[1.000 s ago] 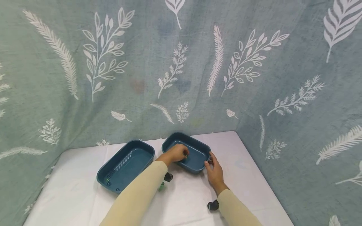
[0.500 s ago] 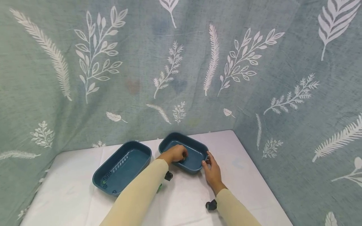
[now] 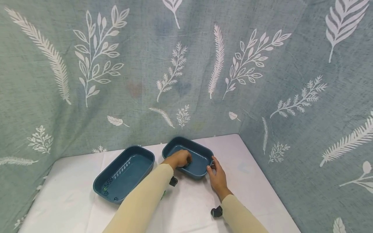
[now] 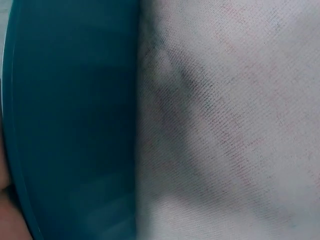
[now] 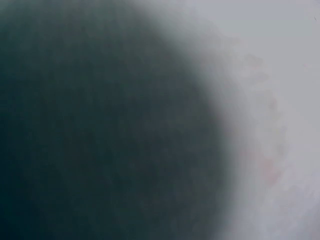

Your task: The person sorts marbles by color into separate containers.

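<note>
In the head view, my left hand (image 3: 179,159) reaches over the near side of the smaller dark-teal tray (image 3: 201,152), its fingers bent down inside. A small dark-green piece (image 3: 188,164) shows at its fingertips, too small to make out its kind; the fingers seem to pinch it. My right hand (image 3: 218,178) grips this tray's right end, the thumb on the outer side and the fingers at the rim. In the left wrist view, the tray wall (image 4: 75,120) fills the left part, with a bit of fingers (image 4: 9,220) at the edge. The right wrist view is badly blurred.
A larger teal tray (image 3: 145,168) stands to the left, with several small dark round pieces (image 3: 107,183) and a green one (image 3: 105,189) at its near-left end. A green thing (image 3: 163,194) on the white tablecloth (image 3: 186,210) is half hidden by the left sleeve. A patterned curtain hangs behind.
The head view has shifted slightly, so the trays appear a little further left. My left hand has dipped slightly lower inside the smaller tray; my right hand keeps its grip.
</note>
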`<state>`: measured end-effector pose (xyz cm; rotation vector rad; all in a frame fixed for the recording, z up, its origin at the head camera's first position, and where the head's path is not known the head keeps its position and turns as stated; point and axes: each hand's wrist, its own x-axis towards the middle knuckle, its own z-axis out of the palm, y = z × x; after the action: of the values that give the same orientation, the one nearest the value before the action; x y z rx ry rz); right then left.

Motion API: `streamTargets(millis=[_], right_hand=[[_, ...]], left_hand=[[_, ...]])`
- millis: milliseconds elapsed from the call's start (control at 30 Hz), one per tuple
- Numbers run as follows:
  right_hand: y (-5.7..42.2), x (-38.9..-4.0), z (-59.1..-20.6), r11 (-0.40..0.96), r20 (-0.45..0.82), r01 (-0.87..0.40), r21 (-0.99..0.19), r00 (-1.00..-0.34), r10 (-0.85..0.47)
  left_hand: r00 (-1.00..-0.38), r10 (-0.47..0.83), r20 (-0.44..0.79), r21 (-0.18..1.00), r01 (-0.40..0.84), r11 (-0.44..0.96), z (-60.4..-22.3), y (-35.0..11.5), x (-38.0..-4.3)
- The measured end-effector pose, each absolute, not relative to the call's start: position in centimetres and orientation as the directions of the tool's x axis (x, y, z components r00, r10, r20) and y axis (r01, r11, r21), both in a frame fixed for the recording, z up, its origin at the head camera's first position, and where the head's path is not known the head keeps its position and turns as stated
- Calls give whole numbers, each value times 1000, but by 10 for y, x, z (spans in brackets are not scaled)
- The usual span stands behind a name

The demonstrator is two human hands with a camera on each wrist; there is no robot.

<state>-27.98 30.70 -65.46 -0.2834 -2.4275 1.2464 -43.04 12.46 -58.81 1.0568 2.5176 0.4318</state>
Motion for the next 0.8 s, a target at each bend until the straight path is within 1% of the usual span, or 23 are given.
streamTargets(millis=[167,367,567,800], right_hand=[[306,-280,-653,591,262,-7,-807,-901,346],[307,-279,-651,582,275,-28,-813,-898,342],[306,-277,-650,581,258,-9,-814,-902,347],[306,-276,-648,583,233,15,-812,-908,348]], left_hand=[[-648,732,-208,413,621,667,-585,122,-429],[-609,782,-134,420,680,601,-577,119,-427],[-573,817,-66,433,721,541,-567,108,-418],[-568,823,4,437,741,509,-557,88,-406]])
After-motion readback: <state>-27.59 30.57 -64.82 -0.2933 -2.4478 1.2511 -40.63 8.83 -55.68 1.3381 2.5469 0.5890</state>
